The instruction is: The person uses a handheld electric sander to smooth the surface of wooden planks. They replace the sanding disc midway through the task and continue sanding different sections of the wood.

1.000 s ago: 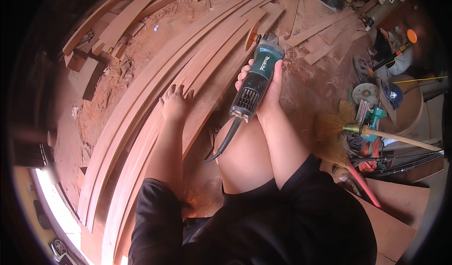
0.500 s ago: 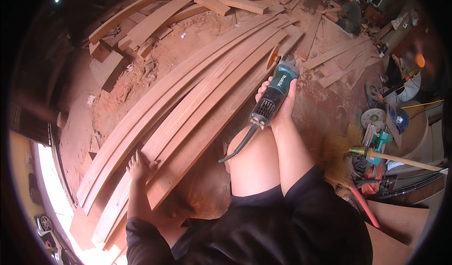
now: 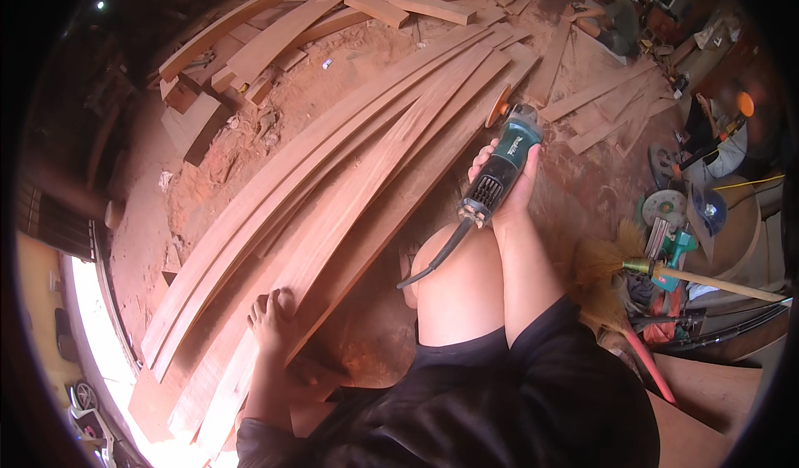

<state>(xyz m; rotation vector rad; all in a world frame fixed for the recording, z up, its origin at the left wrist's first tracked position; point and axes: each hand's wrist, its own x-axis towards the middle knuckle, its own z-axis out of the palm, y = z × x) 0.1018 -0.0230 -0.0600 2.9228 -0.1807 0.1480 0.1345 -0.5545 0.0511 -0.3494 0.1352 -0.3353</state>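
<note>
My right hand (image 3: 524, 192) is wrapped round the body of a teal and black angle grinder (image 3: 499, 165). An orange disc (image 3: 498, 106) is at the grinder's far end, and its black cord (image 3: 441, 256) hangs by my knee. At the lower left, my left hand (image 3: 271, 320) grips the near part of a long, pale wooden plank (image 3: 354, 195), fingers bent over it; the thumb side is partly hidden. This plank lies at a slant across other long boards. Slightly curved boards (image 3: 250, 200) lie side by side to its left.
More thick wooden beams (image 3: 287, 27) are stacked at the back left, with thin boards (image 3: 603, 106) on the dusty floor at right. A person (image 3: 617, 23) sits at the far right. Nearby on the right are a broom (image 3: 637, 265), a green power tool (image 3: 676, 256) and another orange disc (image 3: 745, 104).
My left hand has moved right and nearer, swinging the near end of the plank away from the boards on its left. The grinder has shifted slightly right with my right hand.
</note>
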